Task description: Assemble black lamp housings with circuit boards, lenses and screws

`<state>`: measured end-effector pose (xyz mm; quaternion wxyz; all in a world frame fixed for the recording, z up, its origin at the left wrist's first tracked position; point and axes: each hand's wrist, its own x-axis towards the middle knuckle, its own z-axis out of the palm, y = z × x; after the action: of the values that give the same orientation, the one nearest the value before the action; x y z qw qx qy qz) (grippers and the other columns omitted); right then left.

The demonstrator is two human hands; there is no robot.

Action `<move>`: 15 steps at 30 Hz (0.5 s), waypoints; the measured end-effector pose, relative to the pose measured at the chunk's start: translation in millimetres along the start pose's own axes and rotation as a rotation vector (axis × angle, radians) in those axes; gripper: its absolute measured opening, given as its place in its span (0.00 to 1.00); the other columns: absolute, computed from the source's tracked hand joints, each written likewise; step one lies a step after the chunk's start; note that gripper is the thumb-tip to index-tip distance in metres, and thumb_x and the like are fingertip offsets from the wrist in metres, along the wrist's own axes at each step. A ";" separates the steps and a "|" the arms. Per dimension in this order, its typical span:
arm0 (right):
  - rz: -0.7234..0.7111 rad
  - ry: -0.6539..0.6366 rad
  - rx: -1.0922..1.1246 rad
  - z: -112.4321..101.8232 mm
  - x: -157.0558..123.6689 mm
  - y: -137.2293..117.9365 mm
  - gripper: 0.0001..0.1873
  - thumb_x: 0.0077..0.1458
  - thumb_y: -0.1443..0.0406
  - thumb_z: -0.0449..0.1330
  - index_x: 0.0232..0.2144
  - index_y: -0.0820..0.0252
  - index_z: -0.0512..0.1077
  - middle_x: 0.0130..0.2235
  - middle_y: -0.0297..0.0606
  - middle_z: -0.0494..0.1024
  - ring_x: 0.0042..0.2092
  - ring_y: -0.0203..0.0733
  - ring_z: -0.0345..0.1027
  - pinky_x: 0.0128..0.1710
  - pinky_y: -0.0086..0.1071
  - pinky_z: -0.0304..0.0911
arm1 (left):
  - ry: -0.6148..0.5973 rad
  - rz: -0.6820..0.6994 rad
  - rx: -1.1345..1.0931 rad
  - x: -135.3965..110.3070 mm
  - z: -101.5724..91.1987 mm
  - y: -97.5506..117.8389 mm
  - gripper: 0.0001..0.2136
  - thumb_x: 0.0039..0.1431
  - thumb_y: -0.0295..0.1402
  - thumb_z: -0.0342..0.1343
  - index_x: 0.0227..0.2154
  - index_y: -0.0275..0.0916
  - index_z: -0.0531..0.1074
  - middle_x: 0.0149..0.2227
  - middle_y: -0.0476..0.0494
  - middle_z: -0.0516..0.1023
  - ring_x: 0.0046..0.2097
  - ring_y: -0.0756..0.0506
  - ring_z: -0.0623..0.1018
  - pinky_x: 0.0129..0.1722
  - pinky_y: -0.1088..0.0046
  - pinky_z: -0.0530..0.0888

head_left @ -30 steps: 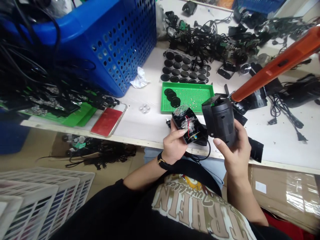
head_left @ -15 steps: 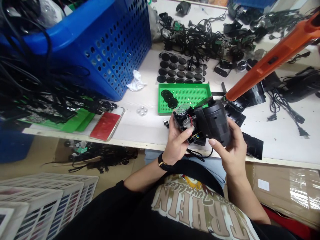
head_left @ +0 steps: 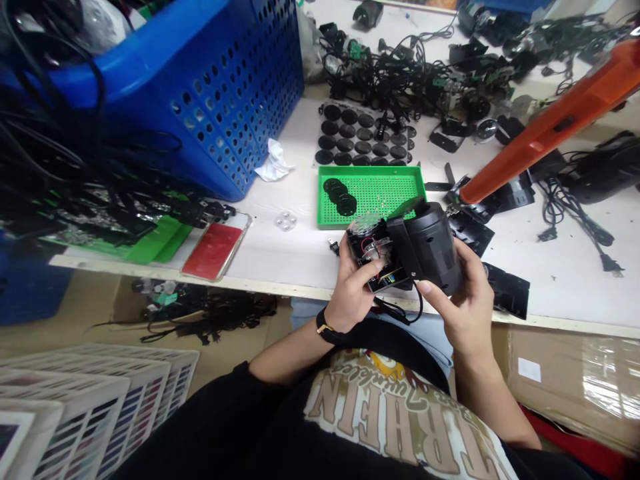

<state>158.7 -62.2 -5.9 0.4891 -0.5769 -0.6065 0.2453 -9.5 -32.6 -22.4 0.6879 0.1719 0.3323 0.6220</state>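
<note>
Left hand [head_left: 355, 287]: clamped on a wired black circuit module [head_left: 373, 248]
Right hand [head_left: 467, 300]: wrapped around a black cylindrical housing [head_left: 433, 247]
Hands: together, module and housing touching
Held items: just in front of the green perforated tray [head_left: 385, 190]
Beyond tray: sheet of black round pads [head_left: 350, 130]
Left of tray: blue perforated crate [head_left: 215, 113]
Right of tray: orange tool [head_left: 545, 130]

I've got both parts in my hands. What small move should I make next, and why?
Probably ease the red wires clear of the joint first: the left hand holds the open circuit board unit against the black cylindrical housing in the right hand, and those wires lie exposed, so they could get pinched.
</note>
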 end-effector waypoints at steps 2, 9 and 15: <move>0.000 0.000 -0.002 -0.2 -0.7 0.6 0.40 0.52 0.54 0.74 0.65 0.50 0.69 0.63 0.43 0.76 0.63 0.57 0.71 0.66 0.56 0.64 | -0.006 -0.003 0.009 0.3 -1.5 -0.5 0.36 0.51 0.28 0.69 0.64 0.54 0.67 0.56 0.47 0.79 0.59 0.39 0.78 0.64 0.54 0.71; 0.022 0.009 -0.001 -1.4 -1.8 -0.5 0.40 0.52 0.54 0.74 0.65 0.50 0.69 0.63 0.44 0.76 0.63 0.58 0.71 0.66 0.57 0.65 | -0.062 -0.053 -0.009 -1.4 -1.7 2.8 0.44 0.47 0.24 0.68 0.67 0.57 0.63 0.56 0.50 0.79 0.55 0.41 0.79 0.61 0.58 0.72; 0.014 0.004 0.034 -1.9 -3.1 -1.0 0.39 0.52 0.56 0.74 0.65 0.50 0.70 0.62 0.43 0.76 0.63 0.57 0.71 0.66 0.56 0.65 | -0.081 -0.083 -0.026 -3.2 -2.1 4.6 0.45 0.44 0.24 0.63 0.69 0.54 0.62 0.49 0.49 0.80 0.48 0.42 0.79 0.53 0.60 0.73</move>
<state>159.4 -65.8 -5.2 0.4984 -0.5729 -0.5973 0.2580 -14.3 -35.3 -20.2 0.7281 0.1742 0.3029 0.5897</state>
